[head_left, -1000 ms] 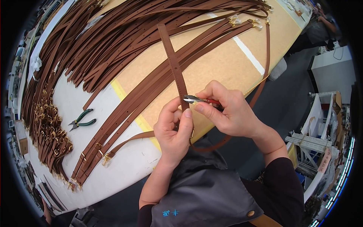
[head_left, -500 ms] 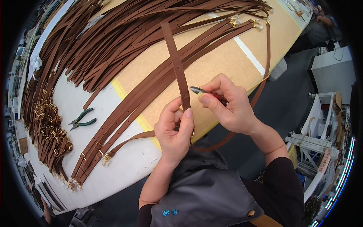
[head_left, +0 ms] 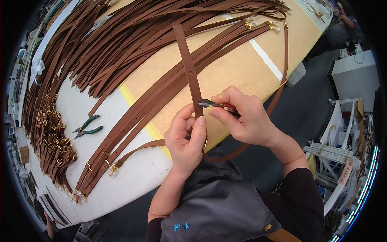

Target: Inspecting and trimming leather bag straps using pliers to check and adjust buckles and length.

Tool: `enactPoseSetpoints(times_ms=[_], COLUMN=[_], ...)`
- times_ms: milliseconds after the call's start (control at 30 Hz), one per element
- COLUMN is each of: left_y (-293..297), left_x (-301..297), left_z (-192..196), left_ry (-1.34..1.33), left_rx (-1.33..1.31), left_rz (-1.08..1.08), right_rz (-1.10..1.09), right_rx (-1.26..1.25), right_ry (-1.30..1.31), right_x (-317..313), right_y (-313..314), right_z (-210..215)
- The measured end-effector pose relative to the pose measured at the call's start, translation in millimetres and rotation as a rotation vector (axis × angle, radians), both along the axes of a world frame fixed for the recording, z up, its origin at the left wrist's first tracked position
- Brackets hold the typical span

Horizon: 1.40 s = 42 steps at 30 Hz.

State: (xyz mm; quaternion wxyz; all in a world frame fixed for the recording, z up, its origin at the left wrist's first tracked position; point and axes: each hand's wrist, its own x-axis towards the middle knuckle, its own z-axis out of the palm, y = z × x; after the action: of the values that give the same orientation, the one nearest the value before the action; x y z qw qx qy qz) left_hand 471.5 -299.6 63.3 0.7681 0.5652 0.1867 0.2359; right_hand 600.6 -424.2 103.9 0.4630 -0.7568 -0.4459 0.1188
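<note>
A brown leather strap [head_left: 188, 63] with punched holes and stitched edges stands up from my left hand [head_left: 184, 139], pinched between thumb and fingers near a small gold buckle. Its other part loops down past my lap and runs up the right side of the table. My right hand [head_left: 244, 117] is closed round a pair of red-handled cutting pliers [head_left: 217, 105]. The tips of the pliers meet the strap just above my left thumb, at one of its holes; whether the jaws grip anything is too small to tell.
Several finished-looking straps [head_left: 161, 92] lie side by side across the table [head_left: 133, 169]. A big heap of brown straps [head_left: 100, 52] covers the far left, with gold buckles [head_left: 52, 129] bunched near its edge. Green-handled pliers [head_left: 88, 127] rest nearby. A white metal rack [head_left: 332, 151] stands at right.
My right hand has brought the pliers left and slightly down, from beside the strap onto it. My left hand and the strap have hardly moved.
</note>
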Motion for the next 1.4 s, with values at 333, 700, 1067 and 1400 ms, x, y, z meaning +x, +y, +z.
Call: enactPoseSetpoints(times_ms=[333,700,1067,1400], left_y=[0,-1,1,2], left_x=[1,0,0,-2], left_z=[0,-2,1,1], left_ry=[0.008,0.009,0.012,0.027], left_rx=[0.001,0.021,-0.009,0.034], left_rz=[0.006,-0.002,-0.02,-0.033], right_rz=[-0.026,0.016,-0.043,0.027], right_rx=[0.049,0.018,0.081,0.051], right_ry=[0.148,0.15,0.226,0.09], right_x=[1,0,3,-1], right_y=[-3,-2,-4,-2], right_z=[-3,-4,-12,-12])
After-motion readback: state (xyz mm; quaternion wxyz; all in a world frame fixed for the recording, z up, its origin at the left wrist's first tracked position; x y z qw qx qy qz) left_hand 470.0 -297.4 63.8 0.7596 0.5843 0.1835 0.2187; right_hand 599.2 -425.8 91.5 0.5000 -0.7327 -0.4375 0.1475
